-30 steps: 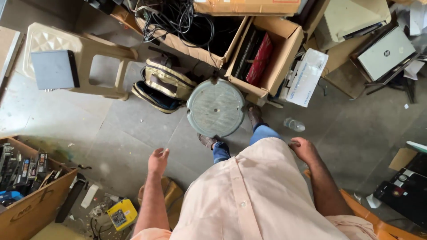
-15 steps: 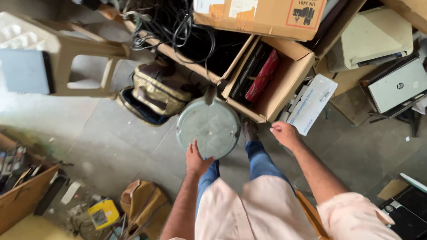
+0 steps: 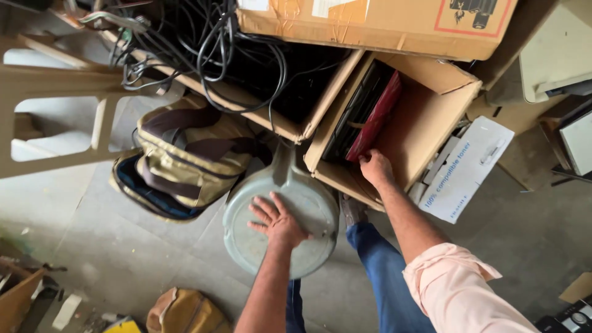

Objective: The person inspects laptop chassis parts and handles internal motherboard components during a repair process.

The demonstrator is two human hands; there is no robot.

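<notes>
My left hand (image 3: 279, 221) lies flat with spread fingers on a round grey-green disc-shaped object (image 3: 280, 223) standing on the floor. My right hand (image 3: 375, 168) reaches into an open cardboard box (image 3: 425, 117) and touches the lower edge of a red flat item (image 3: 377, 115) that stands on edge beside dark flat items (image 3: 356, 110). Whether its fingers grip the red item is hard to tell. My jeans leg (image 3: 385, 277) and a shoe (image 3: 351, 211) show below the box.
An olive and brown bag (image 3: 185, 157) lies left of the disc. Behind it a box full of black cables (image 3: 246, 55), a beige plastic chair (image 3: 55, 105) at left, a white carton (image 3: 465, 169) at right, a tan bag (image 3: 185, 311) near the bottom.
I have leaned in closer. My left hand moved from the disc's lower edge onto its face, and my right hand went from beside the box into it, onto the red item.
</notes>
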